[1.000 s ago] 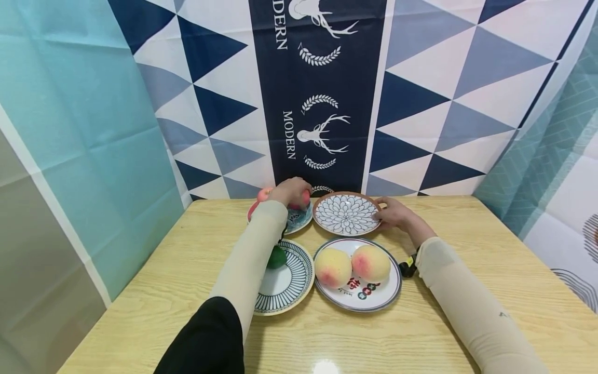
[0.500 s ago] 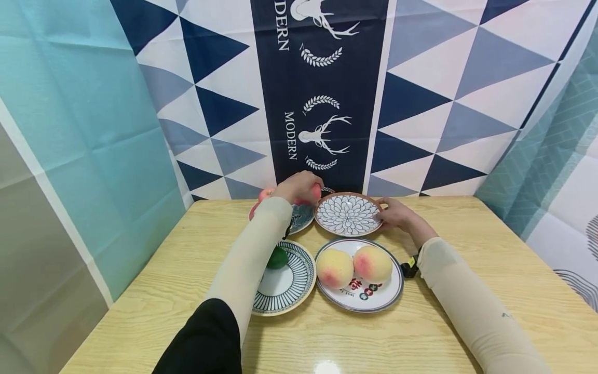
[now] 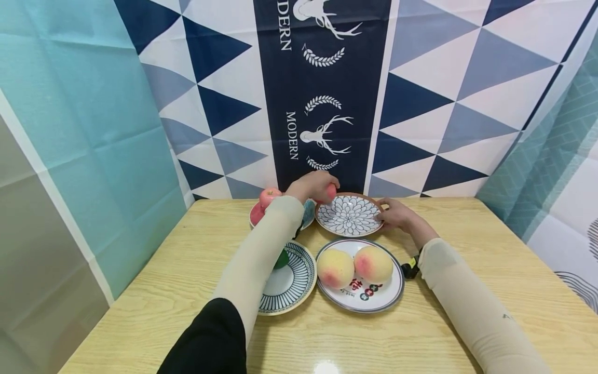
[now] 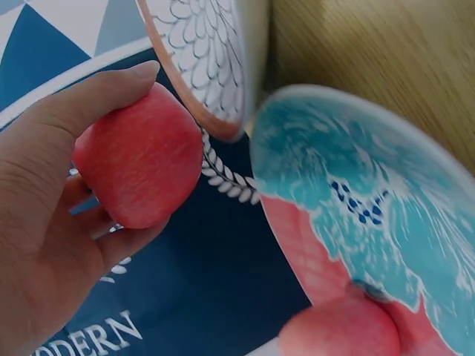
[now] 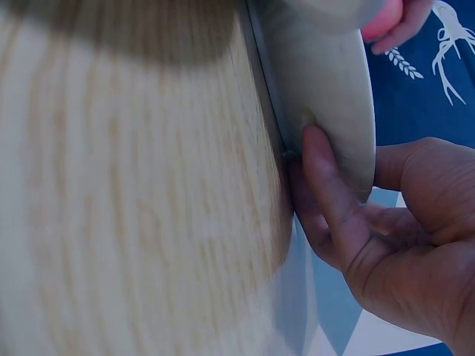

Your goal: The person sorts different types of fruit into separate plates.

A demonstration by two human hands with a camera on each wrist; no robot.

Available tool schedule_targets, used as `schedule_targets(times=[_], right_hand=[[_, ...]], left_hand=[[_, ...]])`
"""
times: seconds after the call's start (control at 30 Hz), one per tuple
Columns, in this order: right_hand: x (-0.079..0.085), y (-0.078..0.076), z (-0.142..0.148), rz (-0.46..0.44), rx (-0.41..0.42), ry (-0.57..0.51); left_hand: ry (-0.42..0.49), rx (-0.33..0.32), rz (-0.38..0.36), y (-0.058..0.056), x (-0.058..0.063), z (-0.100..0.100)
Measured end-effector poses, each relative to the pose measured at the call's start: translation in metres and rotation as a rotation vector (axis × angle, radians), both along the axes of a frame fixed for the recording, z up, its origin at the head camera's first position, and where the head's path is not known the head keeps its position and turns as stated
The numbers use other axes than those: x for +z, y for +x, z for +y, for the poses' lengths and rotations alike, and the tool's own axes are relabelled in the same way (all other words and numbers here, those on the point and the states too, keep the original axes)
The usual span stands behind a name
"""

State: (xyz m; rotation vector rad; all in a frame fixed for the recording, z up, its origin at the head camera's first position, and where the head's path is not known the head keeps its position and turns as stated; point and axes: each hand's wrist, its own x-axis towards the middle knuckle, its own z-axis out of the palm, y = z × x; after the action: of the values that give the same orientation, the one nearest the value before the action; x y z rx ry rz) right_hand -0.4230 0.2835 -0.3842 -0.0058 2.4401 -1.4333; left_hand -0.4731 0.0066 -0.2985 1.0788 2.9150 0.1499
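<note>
My left hand (image 3: pixel 314 186) grips a red apple (image 4: pixel 145 159) with thumb and fingers, above the left rim of a brown-rimmed plate (image 3: pixel 348 218) with a white petal pattern. My right hand (image 3: pixel 396 214) pinches that plate's right edge; in the right wrist view, fingertips (image 5: pixel 320 152) lie against its pale underside. Left of it, partly hidden by my left arm, stands a teal-and-pink plate (image 4: pixel 326 152). Another red apple (image 3: pixel 270 197) is on that plate.
Nearer me, a striped plate (image 3: pixel 299 283) bears a green rounded thing (image 3: pixel 282 259), partly behind my left sleeve. Beside it, a white plate (image 3: pixel 380 298) with a dark rim carries two peaches (image 3: pixel 335 268). A patterned cloth (image 3: pixel 411 104) hangs behind the wooden table (image 3: pixel 364 343).
My left hand has carried the apple up and rightward from the teal-and-pink plate to the petal plate's left rim. The right hand stays at the plate's edge.
</note>
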Motion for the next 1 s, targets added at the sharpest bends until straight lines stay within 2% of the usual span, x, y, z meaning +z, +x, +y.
schedule_targets(times=[0.2,0.33,0.57,0.73,0.87,1.0], right_hand=[[0.001,0.0,0.0,0.01,0.005,0.01],[0.001,0.0,0.0,0.004,0.016,-0.01],[0.0,0.002,0.0,0.01,0.032,-0.035],[0.002,0.003,0.0,0.01,0.03,-0.021],[0.001,0.003,0.0,0.01,0.031,-0.013],[0.001,0.002,0.0,0.012,0.036,-0.004]], left_hand=[[0.018,-0.046,0.0,0.01,0.002,0.017],[0.041,-0.035,-0.027,0.017,0.001,0.029],[0.007,-0.053,-0.04,0.014,-0.005,0.046],[-0.006,-0.104,-0.032,0.013,-0.012,0.058],[-0.008,-0.123,-0.026,0.015,-0.016,0.065],[0.003,-0.11,-0.061,0.019,-0.018,0.069]])
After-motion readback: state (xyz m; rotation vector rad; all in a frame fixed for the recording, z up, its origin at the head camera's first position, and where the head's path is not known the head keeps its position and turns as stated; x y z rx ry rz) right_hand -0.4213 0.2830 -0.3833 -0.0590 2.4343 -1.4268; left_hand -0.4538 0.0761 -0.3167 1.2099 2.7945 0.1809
